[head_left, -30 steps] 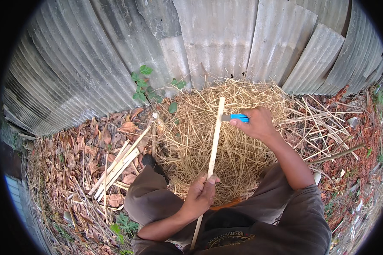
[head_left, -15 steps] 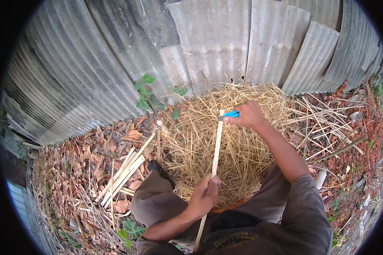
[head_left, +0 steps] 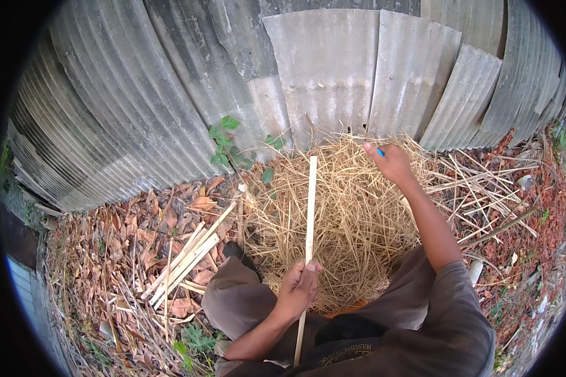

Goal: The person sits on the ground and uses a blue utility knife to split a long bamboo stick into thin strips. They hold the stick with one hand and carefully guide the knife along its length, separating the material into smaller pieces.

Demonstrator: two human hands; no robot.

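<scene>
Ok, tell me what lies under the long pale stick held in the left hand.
Under the stick is a mound of dry straw; nearer the person, the lap. The left hand grips it low down. The ground under the straw is covered and cannot be seen.

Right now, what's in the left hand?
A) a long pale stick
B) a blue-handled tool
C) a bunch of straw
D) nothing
A: the left hand is closed around a long pale stick that runs up over the straw pile; the blue-handled tool is in the right hand.
</scene>
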